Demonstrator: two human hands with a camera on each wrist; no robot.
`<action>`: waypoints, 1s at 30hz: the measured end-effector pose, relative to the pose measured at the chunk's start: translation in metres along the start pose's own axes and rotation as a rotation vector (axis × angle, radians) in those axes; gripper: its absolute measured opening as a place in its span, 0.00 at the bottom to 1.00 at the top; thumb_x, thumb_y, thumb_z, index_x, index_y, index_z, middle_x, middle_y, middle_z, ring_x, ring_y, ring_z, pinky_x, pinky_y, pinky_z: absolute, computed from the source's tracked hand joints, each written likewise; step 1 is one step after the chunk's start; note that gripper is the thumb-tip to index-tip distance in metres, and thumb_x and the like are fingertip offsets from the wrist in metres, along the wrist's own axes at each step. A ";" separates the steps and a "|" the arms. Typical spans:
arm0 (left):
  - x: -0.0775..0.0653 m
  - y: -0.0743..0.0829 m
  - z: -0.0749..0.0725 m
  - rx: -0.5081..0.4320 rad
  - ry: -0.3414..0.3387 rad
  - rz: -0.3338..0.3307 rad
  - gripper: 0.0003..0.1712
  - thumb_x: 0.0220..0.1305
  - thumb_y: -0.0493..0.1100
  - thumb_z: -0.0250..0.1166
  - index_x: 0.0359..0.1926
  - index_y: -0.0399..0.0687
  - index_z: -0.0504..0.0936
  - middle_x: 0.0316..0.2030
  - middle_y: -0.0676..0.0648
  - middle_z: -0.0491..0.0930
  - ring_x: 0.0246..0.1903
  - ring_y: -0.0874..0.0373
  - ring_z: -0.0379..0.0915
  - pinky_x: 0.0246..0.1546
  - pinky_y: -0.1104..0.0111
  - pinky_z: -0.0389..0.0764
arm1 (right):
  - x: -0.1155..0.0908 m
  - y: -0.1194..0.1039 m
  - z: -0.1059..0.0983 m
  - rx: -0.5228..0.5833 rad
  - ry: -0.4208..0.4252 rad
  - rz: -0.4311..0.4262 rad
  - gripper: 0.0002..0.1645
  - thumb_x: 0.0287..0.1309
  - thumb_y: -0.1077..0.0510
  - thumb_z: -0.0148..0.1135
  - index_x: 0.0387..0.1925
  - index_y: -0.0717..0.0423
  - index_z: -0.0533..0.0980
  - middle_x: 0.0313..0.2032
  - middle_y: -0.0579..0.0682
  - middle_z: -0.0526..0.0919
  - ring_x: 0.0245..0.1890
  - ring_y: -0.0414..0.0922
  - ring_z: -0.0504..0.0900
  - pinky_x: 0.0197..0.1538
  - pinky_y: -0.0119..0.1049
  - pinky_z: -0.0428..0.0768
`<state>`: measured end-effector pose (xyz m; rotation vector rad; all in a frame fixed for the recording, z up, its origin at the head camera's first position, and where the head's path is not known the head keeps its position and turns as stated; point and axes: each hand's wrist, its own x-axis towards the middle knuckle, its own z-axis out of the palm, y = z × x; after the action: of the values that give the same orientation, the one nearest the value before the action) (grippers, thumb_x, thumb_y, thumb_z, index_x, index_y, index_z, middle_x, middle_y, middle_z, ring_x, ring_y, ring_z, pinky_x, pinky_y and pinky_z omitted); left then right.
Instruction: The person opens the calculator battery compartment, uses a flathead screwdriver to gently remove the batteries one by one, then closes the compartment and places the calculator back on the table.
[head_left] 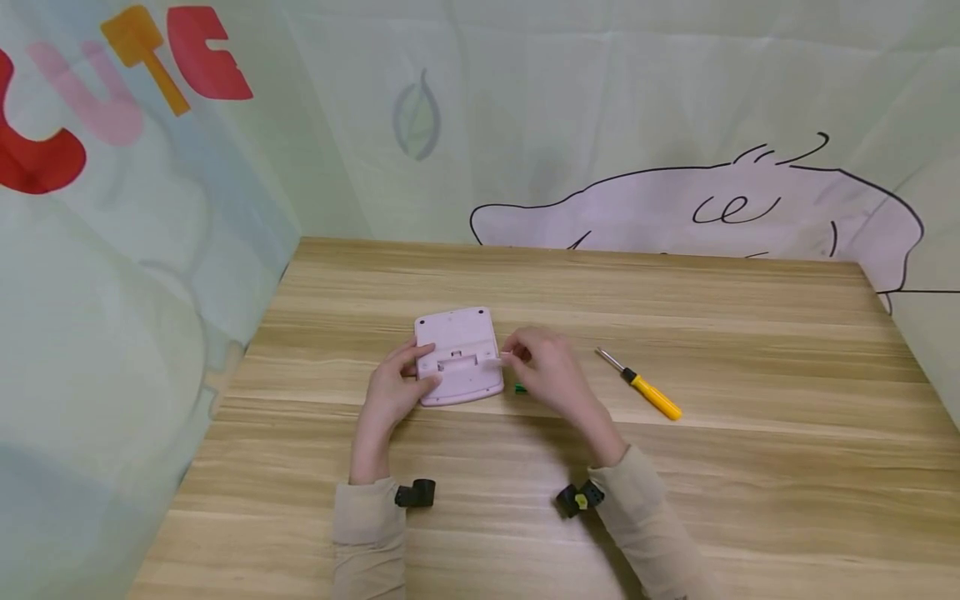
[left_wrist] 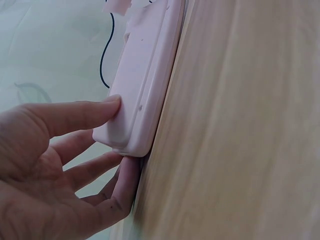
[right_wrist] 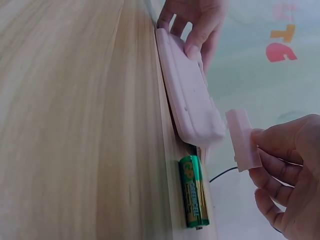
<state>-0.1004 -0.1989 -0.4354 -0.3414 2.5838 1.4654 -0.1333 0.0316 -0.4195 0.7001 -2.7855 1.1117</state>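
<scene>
A pale pink calculator (head_left: 459,329) lies face down on the table, its battery compartment (head_left: 457,364) uncovered. My left hand (head_left: 392,390) grips its left edge, thumb on the back and fingers around the side, as the left wrist view shows close up. Between thumb and fingers my right hand (head_left: 553,371) pinches a small pink battery cover (right_wrist: 242,140), held just off the calculator's right side. A green and gold AA battery (right_wrist: 193,192) lies on the table beside the calculator, below the right hand; in the head view it is partly hidden by that hand.
To the right of the right hand lies a screwdriver (head_left: 651,394) with a yellow handle, its tip pointing to the back left. The wood-grain table (head_left: 750,333) ends at a printed cloth backdrop (head_left: 360,125) behind and at the left.
</scene>
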 end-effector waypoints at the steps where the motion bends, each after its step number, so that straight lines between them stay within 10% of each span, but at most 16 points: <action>1: 0.000 0.000 0.000 -0.004 -0.001 -0.002 0.30 0.58 0.33 0.66 0.63 0.45 0.74 0.73 0.45 0.57 0.57 0.45 0.71 0.51 0.61 0.79 | 0.001 -0.001 0.001 0.004 0.000 -0.005 0.04 0.57 0.60 0.65 0.35 0.56 0.81 0.31 0.48 0.84 0.33 0.41 0.78 0.39 0.33 0.79; 30: 0.000 0.000 -0.002 0.023 0.000 -0.001 0.29 0.59 0.35 0.66 0.63 0.45 0.74 0.73 0.43 0.58 0.56 0.44 0.71 0.49 0.63 0.79 | 0.021 -0.024 0.025 -0.016 -0.062 -0.041 0.04 0.57 0.60 0.65 0.35 0.53 0.82 0.31 0.46 0.82 0.33 0.40 0.75 0.38 0.30 0.76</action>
<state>-0.1008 -0.2009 -0.4347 -0.3395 2.5983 1.4347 -0.1391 -0.0086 -0.4180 0.7995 -2.8145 1.0776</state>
